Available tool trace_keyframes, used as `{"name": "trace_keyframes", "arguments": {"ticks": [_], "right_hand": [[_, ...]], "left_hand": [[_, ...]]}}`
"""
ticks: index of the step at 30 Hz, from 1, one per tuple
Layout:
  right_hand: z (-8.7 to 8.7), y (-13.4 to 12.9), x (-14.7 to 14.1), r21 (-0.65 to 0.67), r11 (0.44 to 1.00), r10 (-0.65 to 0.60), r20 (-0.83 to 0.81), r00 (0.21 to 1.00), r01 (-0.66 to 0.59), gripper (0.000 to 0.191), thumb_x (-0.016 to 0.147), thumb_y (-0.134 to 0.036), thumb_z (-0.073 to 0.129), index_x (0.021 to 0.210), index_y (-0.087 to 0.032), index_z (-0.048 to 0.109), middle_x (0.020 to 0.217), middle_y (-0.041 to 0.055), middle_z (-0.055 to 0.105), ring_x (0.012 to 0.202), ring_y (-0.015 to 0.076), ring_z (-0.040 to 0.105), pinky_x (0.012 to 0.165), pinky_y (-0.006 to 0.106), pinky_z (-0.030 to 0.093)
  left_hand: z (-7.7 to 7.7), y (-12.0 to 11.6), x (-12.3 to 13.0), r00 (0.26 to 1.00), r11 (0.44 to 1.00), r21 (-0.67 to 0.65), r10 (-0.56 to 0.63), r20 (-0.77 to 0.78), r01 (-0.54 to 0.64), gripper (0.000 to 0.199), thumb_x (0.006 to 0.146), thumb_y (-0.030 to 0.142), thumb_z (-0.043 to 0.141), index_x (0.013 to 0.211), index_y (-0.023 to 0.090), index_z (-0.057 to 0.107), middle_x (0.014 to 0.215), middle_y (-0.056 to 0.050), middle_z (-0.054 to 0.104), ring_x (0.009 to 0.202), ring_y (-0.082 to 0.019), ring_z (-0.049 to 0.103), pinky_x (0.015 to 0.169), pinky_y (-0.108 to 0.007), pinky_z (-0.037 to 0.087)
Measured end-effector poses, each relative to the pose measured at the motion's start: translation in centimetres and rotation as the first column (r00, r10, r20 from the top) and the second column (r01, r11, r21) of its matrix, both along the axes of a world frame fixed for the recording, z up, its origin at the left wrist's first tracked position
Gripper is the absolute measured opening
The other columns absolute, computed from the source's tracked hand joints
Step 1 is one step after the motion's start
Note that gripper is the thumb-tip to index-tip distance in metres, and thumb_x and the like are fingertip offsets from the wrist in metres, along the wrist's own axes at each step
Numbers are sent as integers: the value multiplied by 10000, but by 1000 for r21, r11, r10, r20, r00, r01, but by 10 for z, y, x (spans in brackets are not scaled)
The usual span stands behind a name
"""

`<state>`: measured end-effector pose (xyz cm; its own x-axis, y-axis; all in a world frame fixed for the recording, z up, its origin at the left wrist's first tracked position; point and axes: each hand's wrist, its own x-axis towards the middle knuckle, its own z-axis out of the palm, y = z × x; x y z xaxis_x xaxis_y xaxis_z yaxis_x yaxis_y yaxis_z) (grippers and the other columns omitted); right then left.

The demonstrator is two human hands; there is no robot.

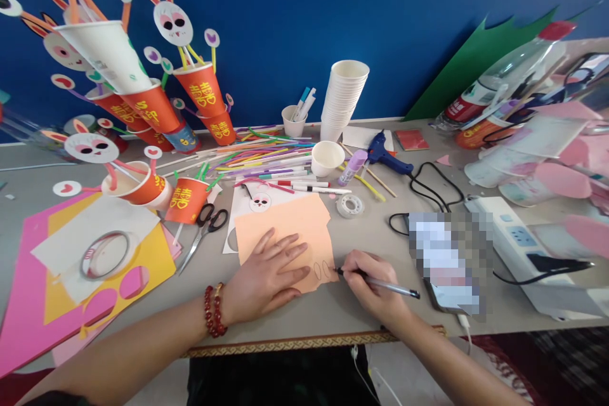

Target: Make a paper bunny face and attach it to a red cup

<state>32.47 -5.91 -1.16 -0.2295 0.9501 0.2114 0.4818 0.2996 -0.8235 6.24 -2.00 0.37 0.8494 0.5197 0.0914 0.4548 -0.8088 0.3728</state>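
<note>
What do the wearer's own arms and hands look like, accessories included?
The left hand and right hand are ungloved. A dark red beaded bracelet in two rows, with a gold-coloured accent, circles the left wrist; the right wrist looks bare. A black sleeve shows at bottom left; no right sleeve is in view.

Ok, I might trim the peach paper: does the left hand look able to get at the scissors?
Probably yes: the scissors lie close by with nothing standing between them and the left hand, though it would have to leave the peach paper.
</note>
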Motion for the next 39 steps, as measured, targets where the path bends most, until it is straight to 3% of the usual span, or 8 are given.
{"name": "trace_keyframes", "arguments": {"ticks": [28,39], "right_hand": [[11,2,-2,-4,996,91,-49,995,-91,193,796,-116,451,639,-224,422,547,-45,432,499,123,417,495,241,314],[9,0,-1,-32,998,56,-83,995,-59,189,786,-126,474,626,-223,443,541,-37,455,494,128,429,486,249,322]], "left_hand": [[1,0,0,1000,1000,-13,6,0,-6,327,961,355,526,1269,264,590,1494,-89,450,1446,-286,286,1178,-609,128],[1,0,0,1000,1000,-11,6,0,-6,328,959,364,526,1265,265,594,1489,-91,457,1440,-287,298,1177,-609,132]]}}
